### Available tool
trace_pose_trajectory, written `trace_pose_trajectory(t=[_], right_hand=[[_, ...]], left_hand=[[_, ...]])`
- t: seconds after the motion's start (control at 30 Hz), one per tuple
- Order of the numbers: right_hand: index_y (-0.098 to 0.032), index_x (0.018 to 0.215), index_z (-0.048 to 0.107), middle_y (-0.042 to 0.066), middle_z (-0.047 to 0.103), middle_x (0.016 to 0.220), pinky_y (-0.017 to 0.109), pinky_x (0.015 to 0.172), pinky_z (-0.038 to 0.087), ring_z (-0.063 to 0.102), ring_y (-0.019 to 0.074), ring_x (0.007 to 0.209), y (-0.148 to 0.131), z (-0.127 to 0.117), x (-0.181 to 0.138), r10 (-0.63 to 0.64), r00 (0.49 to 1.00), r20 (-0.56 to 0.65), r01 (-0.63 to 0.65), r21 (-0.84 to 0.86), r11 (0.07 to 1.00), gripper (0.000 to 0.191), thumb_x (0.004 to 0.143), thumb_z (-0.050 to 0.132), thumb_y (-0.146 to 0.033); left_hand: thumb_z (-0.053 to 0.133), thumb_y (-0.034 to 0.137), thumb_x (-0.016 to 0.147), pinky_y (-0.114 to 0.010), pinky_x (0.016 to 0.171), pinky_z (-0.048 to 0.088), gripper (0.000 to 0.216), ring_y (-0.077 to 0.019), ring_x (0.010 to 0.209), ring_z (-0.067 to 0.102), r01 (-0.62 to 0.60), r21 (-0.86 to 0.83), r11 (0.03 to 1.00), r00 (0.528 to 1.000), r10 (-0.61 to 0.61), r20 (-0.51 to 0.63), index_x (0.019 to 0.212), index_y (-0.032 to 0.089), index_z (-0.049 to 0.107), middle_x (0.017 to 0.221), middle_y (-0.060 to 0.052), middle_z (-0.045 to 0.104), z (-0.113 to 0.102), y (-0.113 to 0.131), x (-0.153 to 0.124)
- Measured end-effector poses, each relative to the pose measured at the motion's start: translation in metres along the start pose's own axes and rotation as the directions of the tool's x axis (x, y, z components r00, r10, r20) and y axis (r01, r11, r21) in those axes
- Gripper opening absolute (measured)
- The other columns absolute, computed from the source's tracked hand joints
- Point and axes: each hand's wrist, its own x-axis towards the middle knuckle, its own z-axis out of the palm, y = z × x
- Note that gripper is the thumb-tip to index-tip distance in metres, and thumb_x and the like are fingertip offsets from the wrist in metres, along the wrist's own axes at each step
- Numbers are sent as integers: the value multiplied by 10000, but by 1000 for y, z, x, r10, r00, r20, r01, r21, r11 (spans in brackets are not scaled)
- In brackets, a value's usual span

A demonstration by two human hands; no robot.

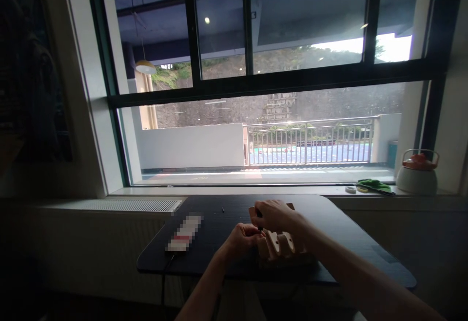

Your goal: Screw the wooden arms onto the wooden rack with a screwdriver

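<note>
A wide window (256, 82) fills the far wall above a sill, and under it a dark worktop (329, 223) with rounded corners carries everything in hand. A pale kettle (417, 172) with an orange lid stands on the sill at the right, well apart from the work, with a green cloth (375, 185) near it. On the worktop's left part lies a blurred flat box (185, 233). At the near middle sits the wooden piece (280, 246), a light block with rounded ridges, resting on the worktop under both hands. The right hand (275, 215) is closed over its upper end, gripping what looks like a short dark tool (260, 226) pointed down into the wood. The left hand (242, 239) is curled shut against the piece's left side, touching it; whether it pinches anything I cannot tell in this dim light. A tiny dark screw (223, 209) lies loose farther back, apart from the hands. To my eye the tool is being worked into the wood, and it would go best with the tool held straight, the left hand bracing the block flat, and small turns with steady downward pressure
</note>
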Motion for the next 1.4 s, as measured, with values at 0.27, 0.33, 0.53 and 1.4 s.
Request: trace_pose_trajectory(t=[0.27, 0.33, 0.53, 1.4], right_hand=[[-180, 928, 658, 78, 704, 870, 249, 593, 369, 642, 194, 782, 6, 2, 3, -10, 1000, 24, 10, 1, 1000, 223, 877, 479, -304], [-152, 926, 658, 111, 702, 878, 262, 605, 380, 647, 212, 792, 3, 2, 4, 16, 1000, 19, -16, -14, 1000, 267, 898, 443, -306], [-223, 976, 669, 45, 715, 893, 236, 619, 390, 649, 182, 786, 1, -8, 7, -37, 997, 61, 37, -1, 999, 203, 808, 575, -287], [-239, 905, 700, 15, 713, 849, 216, 625, 381, 627, 149, 765, 4, -13, 7, -88, 992, 86, 87, 20, 996, 172, 794, 573, -274]], left_hand=[[669, 479, 733, -262, 661, 427, 422, -177, 724, 581, -7, 74, 997, 999, 4, 39, 863, 85, 751, 798, -85, 699, -2, -2, 2], [670, 466, 736, -269, 683, 435, 408, -184, 749, 583, -18, 93, 996, 999, 15, 36, 879, 93, 752, 817, -85, 699, -2, -3, 2], [651, 461, 766, -273, 713, 422, 370, -173, 754, 555, -77, 132, 988, 996, 72, 45, 805, 109, 759, 787, -69, 658, -3, 4, -2], [591, 427, 815, -269, 783, 440, 332, -193, 858, 577, -120, 268, 956, 991, 101, 84, 837, 140, 757, 896, -65, 675, -4, -4, 0]])
